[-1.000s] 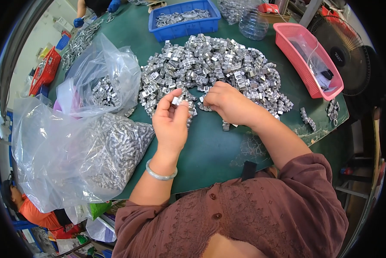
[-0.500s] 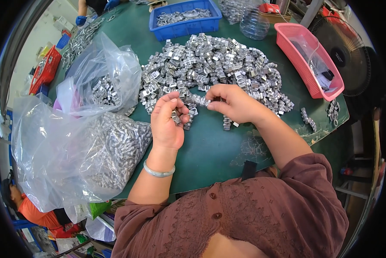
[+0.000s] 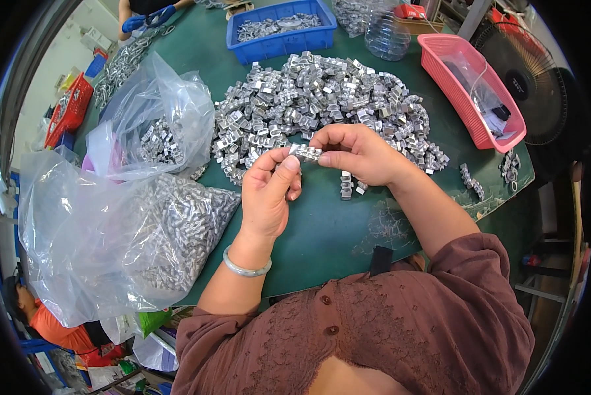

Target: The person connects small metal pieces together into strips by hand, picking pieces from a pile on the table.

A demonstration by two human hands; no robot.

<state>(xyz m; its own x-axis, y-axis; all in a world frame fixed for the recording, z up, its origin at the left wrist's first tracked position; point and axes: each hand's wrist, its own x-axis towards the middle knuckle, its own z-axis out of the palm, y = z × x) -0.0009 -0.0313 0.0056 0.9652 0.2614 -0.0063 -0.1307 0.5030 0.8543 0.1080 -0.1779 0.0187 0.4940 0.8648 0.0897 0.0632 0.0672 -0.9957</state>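
Observation:
A short row of joined silver metal pieces (image 3: 306, 153) spans the gap between my two hands, above the near edge of a large heap of similar small metal pieces (image 3: 322, 92). My left hand (image 3: 269, 191) pinches the row's left end between thumb and forefinger, its other fingers curled in. The right end is gripped by the thumb and fingers of my right hand (image 3: 358, 157). Below my right hand, another short row of metal pieces (image 3: 346, 185) lies on the green table (image 3: 308, 237). Whatever may lie inside my left palm is hidden.
A clear bag full of metal pieces (image 3: 183, 230) bulges at the left, beside another open plastic bag (image 3: 170, 99). A blue bin (image 3: 279, 46) stands at the back, a pink basket (image 3: 450, 85) at the right. A co-worker's blue-gloved hands (image 3: 147, 20) show at the far left.
My left hand has moved right and up slightly and now pinches the left end of the row that my right hand holds. The co-worker's gloved hands have come together over the far table edge.

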